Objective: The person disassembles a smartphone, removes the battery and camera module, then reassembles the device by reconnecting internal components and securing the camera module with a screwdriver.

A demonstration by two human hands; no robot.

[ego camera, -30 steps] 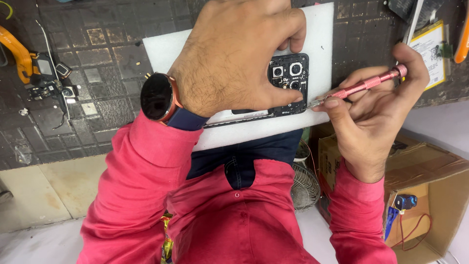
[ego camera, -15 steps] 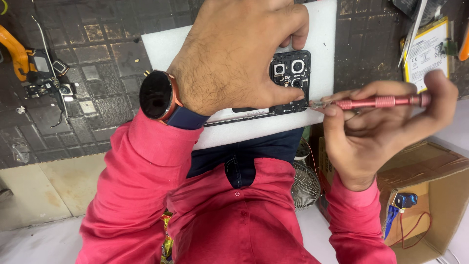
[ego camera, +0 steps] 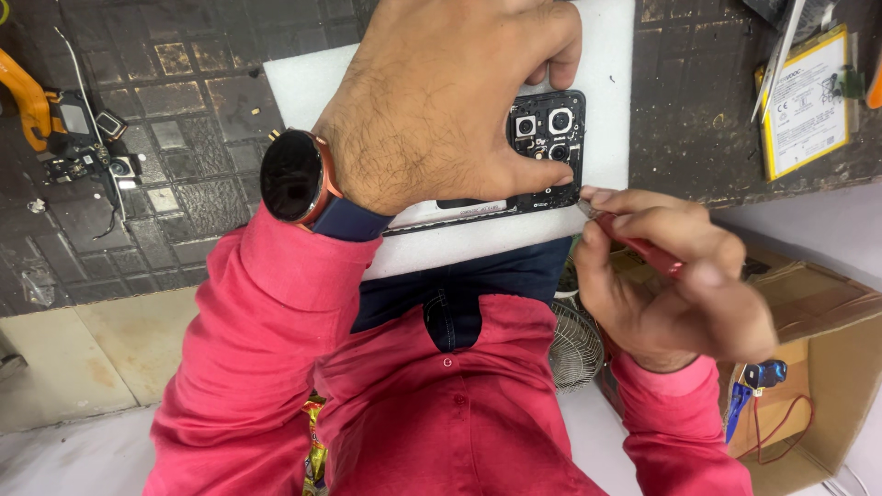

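Observation:
My left hand (ego camera: 441, 101), with a dark round watch (ego camera: 289, 176) on its wrist, presses flat on a black opened phone (ego camera: 551, 129) and covers most of it. Only the camera corner and the near edge of the phone show. The phone lies on a white mat (ego camera: 606, 55). My right hand (ego camera: 680, 294) grips a thin red screwdriver (ego camera: 648, 253). Its tip sits at the phone's lower right corner, and the handle slants back toward my body.
A yellow-edged flat battery (ego camera: 804, 101) lies at the right on the dark grid work mat (ego camera: 184, 92). Small phone parts and an orange tool (ego camera: 28, 101) sit at the far left. An open cardboard box (ego camera: 827, 367) with wires and a small wire fan (ego camera: 574, 344) are below the bench edge.
My right hand has turned and dropped, swinging the screwdriver's handle from up-right down toward my body while the tip stays by the phone's corner. My left hand has kept its place.

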